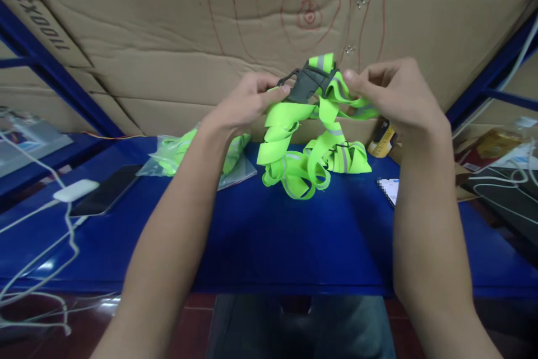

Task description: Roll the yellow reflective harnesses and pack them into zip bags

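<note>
A neon-yellow reflective strap (281, 129) with grey stripes hangs in loops and curls between my hands, above the blue table (294, 247). My left hand (256, 96) is closed, thumb on top, at the left end of the strap's black plastic buckle (309, 82). To its right, my right hand (390, 90) pinches a length of the same strap, thumb against fingers; part of that grip is hidden behind the hand. Below, a bundled strap of the same colour (347, 157) appears to rest on the table.
Left of centre lies a clear plastic bag (162, 157) with more neon straps, partly behind my left forearm. A dark phone (107, 191), a white adapter (76, 191) and white cables are at far left. A yellow-black bottle (382, 139) and a lit phone (389, 188) sit right. Cardboard (168, 28) stands behind.
</note>
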A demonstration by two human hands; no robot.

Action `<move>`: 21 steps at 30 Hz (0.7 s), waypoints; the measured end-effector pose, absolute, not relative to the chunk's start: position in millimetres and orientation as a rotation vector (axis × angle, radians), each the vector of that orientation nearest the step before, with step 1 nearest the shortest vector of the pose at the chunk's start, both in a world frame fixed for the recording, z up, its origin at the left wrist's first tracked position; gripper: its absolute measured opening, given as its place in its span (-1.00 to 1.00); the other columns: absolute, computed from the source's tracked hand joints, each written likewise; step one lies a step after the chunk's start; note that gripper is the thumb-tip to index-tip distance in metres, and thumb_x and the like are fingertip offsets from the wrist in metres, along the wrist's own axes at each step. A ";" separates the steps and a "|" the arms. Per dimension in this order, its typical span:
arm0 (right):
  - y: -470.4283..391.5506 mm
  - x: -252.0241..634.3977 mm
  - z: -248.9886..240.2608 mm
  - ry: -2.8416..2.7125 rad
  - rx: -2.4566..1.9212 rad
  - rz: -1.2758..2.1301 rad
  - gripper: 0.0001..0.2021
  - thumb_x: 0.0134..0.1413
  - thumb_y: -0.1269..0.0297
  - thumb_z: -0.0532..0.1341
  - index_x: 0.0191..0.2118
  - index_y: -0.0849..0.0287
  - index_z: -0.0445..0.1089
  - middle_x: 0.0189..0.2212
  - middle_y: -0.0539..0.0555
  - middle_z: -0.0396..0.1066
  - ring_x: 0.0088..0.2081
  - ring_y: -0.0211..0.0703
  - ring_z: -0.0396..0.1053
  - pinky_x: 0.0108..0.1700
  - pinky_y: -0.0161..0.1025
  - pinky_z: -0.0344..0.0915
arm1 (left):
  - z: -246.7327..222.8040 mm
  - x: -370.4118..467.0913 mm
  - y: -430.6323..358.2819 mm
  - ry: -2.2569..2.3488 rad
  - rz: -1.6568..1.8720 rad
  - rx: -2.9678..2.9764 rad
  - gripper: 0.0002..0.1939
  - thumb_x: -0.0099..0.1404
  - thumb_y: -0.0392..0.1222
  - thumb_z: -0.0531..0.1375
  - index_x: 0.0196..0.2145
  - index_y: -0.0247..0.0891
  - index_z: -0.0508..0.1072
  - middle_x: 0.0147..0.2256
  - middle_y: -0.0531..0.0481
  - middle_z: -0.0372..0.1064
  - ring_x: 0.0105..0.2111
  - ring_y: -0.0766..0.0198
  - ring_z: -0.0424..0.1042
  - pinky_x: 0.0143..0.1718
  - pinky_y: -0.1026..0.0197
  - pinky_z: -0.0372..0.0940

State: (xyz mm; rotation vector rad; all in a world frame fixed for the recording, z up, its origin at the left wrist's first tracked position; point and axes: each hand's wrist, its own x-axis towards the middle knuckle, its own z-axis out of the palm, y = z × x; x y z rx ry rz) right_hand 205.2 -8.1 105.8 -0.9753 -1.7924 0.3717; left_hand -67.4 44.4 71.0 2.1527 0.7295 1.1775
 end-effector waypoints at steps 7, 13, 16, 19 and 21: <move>-14.9 200.7 112.6 -2.091 -0.919 0.384 -0.61 -0.08 0.02 0.60 -0.15 -0.01 0.59 -0.12 0.05 0.60 -0.06 0.07 0.53 0.03 0.00 0.48 | 83.4 -42.6 18.5 0.754 0.974 2.614 -0.67 0.43 0.07 0.18 -0.22 -0.25 0.56 -0.30 -0.06 0.52 -0.21 0.13 0.48 -0.16 0.14 0.39; -3.7 217.6 99.7 -1.915 -0.991 0.475 -0.74 0.01 0.03 0.54 -0.42 0.07 0.57 -0.43 0.03 0.51 -0.37 -0.08 0.43 -0.28 -0.10 0.38 | 79.8 -57.4 25.1 0.853 1.022 2.583 -0.77 0.30 0.01 0.27 -0.23 -0.20 0.54 -0.36 -0.03 0.49 -0.23 0.10 0.50 -0.19 0.11 0.38; -2.8 224.9 96.5 -1.766 -0.983 0.487 -0.74 0.02 0.02 0.53 -0.43 0.07 0.57 -0.44 0.07 0.51 -0.44 -0.10 0.38 -0.36 -0.08 0.31 | 75.8 -64.7 33.8 1.025 1.181 2.602 -0.83 0.33 -0.03 0.21 -0.32 -0.14 0.53 -0.44 -0.06 0.41 -0.23 0.01 0.49 -0.21 -0.02 0.39; 0.0 223.1 96.3 -1.848 -1.069 0.565 -0.65 -0.04 -0.12 0.54 -0.44 0.00 0.54 -0.54 0.05 0.45 -0.45 -0.05 0.34 -0.38 -0.04 0.32 | 75.0 -64.0 37.6 1.157 1.354 2.651 -0.85 0.30 -0.07 0.23 -0.17 -0.03 0.51 -0.27 -0.14 0.48 0.01 -0.16 0.44 -0.03 -0.21 0.39; 4.3 218.5 96.1 -1.856 -1.043 0.550 -0.60 -0.03 -0.19 0.53 -0.44 0.01 0.52 -0.56 0.04 0.43 -0.43 -0.06 0.32 -0.33 -0.03 0.35 | 78.6 -62.5 33.5 1.129 1.412 2.638 -0.66 0.28 -0.08 0.30 0.00 -0.01 0.43 -0.02 -0.16 0.48 0.15 -0.19 0.35 0.13 -0.29 0.34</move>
